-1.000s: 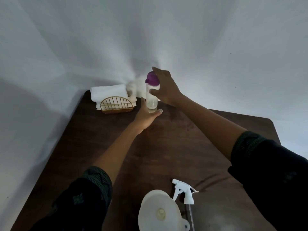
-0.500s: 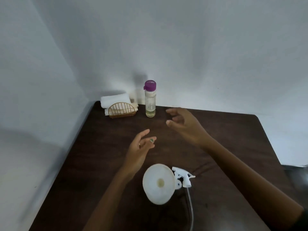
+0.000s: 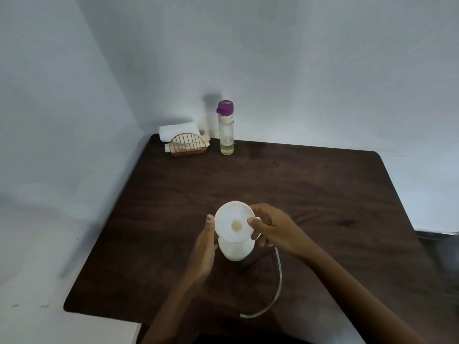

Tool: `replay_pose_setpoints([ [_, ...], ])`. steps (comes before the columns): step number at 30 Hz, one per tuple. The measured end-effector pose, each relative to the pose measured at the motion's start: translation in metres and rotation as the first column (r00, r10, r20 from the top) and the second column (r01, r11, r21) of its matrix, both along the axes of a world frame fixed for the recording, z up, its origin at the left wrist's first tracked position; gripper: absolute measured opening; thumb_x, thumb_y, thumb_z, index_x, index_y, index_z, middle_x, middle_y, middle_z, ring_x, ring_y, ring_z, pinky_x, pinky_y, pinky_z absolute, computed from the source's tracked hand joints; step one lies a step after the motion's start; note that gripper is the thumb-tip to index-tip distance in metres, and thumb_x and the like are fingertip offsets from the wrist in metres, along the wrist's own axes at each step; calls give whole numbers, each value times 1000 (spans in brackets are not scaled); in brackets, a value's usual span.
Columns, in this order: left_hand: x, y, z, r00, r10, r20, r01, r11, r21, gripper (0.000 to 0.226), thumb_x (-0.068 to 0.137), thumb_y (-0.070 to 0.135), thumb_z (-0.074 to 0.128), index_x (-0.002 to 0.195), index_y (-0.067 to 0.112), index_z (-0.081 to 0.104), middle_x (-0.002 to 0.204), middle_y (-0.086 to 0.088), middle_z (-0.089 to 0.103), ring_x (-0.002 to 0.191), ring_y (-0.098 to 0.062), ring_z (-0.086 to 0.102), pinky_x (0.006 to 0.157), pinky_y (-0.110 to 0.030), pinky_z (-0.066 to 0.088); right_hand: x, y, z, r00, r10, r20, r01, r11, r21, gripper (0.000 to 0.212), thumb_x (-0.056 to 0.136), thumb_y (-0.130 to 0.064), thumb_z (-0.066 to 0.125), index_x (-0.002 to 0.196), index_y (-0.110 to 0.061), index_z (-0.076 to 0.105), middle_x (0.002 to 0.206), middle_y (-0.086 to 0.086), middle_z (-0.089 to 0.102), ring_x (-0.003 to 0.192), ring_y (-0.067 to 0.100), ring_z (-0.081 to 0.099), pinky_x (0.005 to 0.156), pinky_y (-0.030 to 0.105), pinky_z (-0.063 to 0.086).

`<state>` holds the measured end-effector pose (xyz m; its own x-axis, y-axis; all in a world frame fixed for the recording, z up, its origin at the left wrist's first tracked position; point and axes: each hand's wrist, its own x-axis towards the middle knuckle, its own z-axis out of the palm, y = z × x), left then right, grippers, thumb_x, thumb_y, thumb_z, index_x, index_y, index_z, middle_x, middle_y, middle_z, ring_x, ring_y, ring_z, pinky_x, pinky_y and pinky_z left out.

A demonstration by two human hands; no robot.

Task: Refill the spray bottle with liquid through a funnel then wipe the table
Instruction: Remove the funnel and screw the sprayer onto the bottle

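A: Reading from the left, what's there?

B: Far back, a wire holder (image 3: 188, 146) with a folded cloth (image 3: 177, 130), then the capped refill bottle (image 3: 226, 127), upright with only a little yellowish liquid at its base. Near the front, mid-table (image 3: 310, 184), the left hand (image 3: 204, 247) rests against the spray bottle (image 3: 236, 250), fingers fairly straight along its side.

A: And the funnel?

B: The funnel (image 3: 234, 221) sits in the bottle's neck. The right hand (image 3: 272, 228) pinches its rim, thumb on top. The dip tube (image 3: 277, 289) trails toward the near edge; the trigger head is hidden behind that hand.

A: Which step, then?

B: Pouring looks finished, I'd judge: the funnel is coming off. Lift it straight up while the left steadies the bottle, since drips could fall. The bottle is white, opaque; its level can't be read.
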<state>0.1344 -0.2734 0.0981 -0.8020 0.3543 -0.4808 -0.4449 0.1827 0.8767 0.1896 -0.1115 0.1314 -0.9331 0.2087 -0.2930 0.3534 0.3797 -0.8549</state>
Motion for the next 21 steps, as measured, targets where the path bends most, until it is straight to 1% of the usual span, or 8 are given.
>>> replay_pose_setpoints([
  [2, 4, 0, 2, 1000, -7, 1, 7, 1000, -8, 56, 99, 44, 24, 146, 15, 33, 149, -6, 37, 137, -24, 37, 111, -40, 35, 2, -4, 2, 1000, -1, -29, 1, 1000, -17, 24, 96, -16, 49, 118, -12, 54, 82, -7, 64, 53, 0, 62, 46, 17, 47],
  [3, 5, 0, 4, 1000, -12, -3, 12, 1000, -5, 53, 100, 42, 24, 145, 16, 34, 147, -7, 39, 135, -24, 38, 110, -39, 35, 3, -4, 4, 999, -11, -48, 9, 998, -55, 23, 96, -14, 49, 118, -10, 55, 80, -5, 65, 52, 1, 62, 45, 17, 46],
  [6, 8, -1, 4, 997, -46, -59, 47, 999, 7, 39, 101, 39, 21, 135, 28, 37, 142, -5, 45, 121, -17, 48, 102, -34, 39, 7, -4, 10, 994, -61, -96, 40, 978, -204, 22, 95, -11, 51, 116, -9, 58, 73, 4, 68, 48, 3, 61, 44, 14, 43],
  [8, 10, -3, 3, 994, -71, -86, 71, 997, 1, 45, 101, 41, 19, 138, 26, 39, 142, -5, 47, 116, -13, 50, 99, -31, 39, 8, -3, 9, 993, -77, -95, 56, 977, -206, 22, 95, -10, 51, 116, -8, 58, 73, 4, 68, 47, 1, 60, 43, 12, 41],
  [11, 11, -4, 3, 994, -90, -64, 89, 996, -18, 52, 101, 42, 17, 144, 18, 36, 144, -5, 45, 124, -16, 49, 103, -34, 37, 10, -3, 6, 997, -53, -65, 40, 982, -183, 25, 95, -12, 52, 119, -11, 57, 75, 3, 69, 48, 2, 60, 42, 12, 40],
  [14, 12, -4, 5, 993, -94, -66, 94, 996, -5, 48, 101, 41, 17, 141, 23, 36, 136, -2, 49, 119, -14, 50, 104, -35, 36, 11, -2, 3, 992, -107, -70, 87, 966, -242, 22, 94, -11, 52, 115, -13, 60, 71, 6, 71, 48, 7, 60, 43, 15, 40],
  [18, 12, -6, 6, 993, -100, -67, 100, 995, -12, 46, 100, 43, 18, 140, 26, 35, 130, 2, 49, 115, -13, 50, 108, -39, 35, 12, -2, -1, 993, -108, -53, 94, 972, -217, 22, 95, -12, 51, 115, -14, 61, 74, 7, 71, 49, 9, 59, 43, 16, 40],
  [21, 13, -6, 7, 991, -116, -66, 115, 993, -26, 47, 100, 43, 17, 140, 26, 36, 133, 2, 49, 114, -13, 52, 105, -38, 35, 15, -1, -1, 991, -117, -61, 97, 959, -265, 22, 95, -13, 52, 115, -16, 61, 76, 9, 72, 51, 11, 60, 44, 16, 40],
])
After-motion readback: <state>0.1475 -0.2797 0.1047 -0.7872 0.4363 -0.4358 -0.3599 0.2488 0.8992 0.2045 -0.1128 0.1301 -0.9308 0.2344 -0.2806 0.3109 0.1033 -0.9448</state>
